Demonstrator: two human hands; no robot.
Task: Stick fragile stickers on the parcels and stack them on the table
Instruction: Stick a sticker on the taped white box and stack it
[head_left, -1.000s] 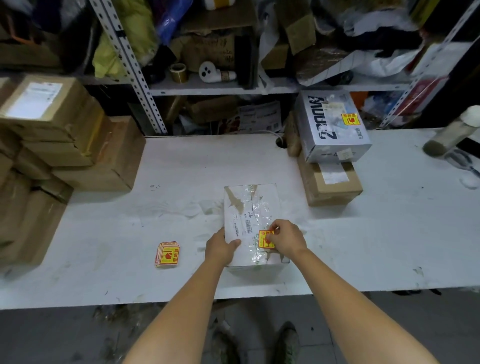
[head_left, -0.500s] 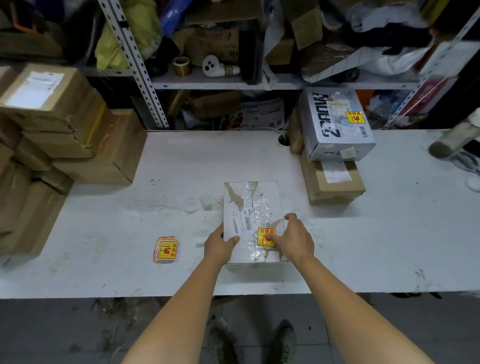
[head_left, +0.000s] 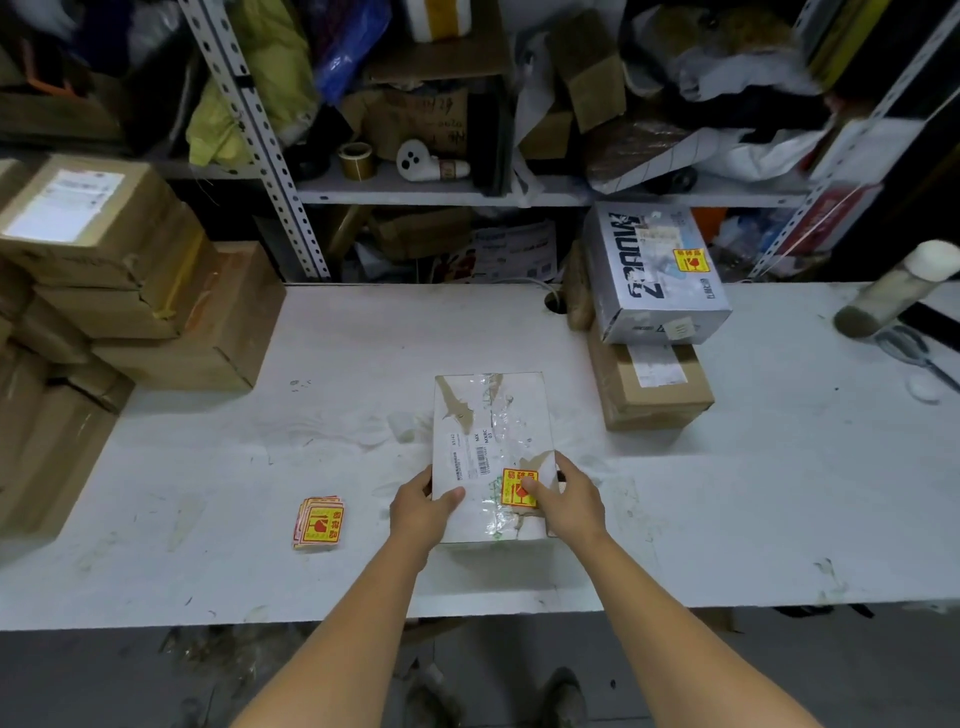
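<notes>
A white taped parcel (head_left: 491, 426) lies in the middle of the white table (head_left: 753, 499). A yellow and red fragile sticker (head_left: 514, 491) sits on its near right corner. My left hand (head_left: 421, 512) grips the parcel's near left edge, thumb on top. My right hand (head_left: 569, 501) holds the near right edge, its thumb pressing on the sticker. A small stack of fragile stickers (head_left: 318, 522) lies on the table to the left. At the back right, a grey printed box (head_left: 652, 273) with a sticker on it rests on a brown parcel (head_left: 654, 389).
Several brown cardboard boxes (head_left: 124, 291) are piled along the table's left side. A metal shelf (head_left: 467, 189) full of clutter stands behind the table. A cylinder with a white cap (head_left: 893, 293) and scissors (head_left: 914, 348) lie at the far right.
My right hand shifted from pinching the sticker on the parcel top to gripping the parcel's right edge with the thumb on the sticker. The left hand stayed on the left edge.
</notes>
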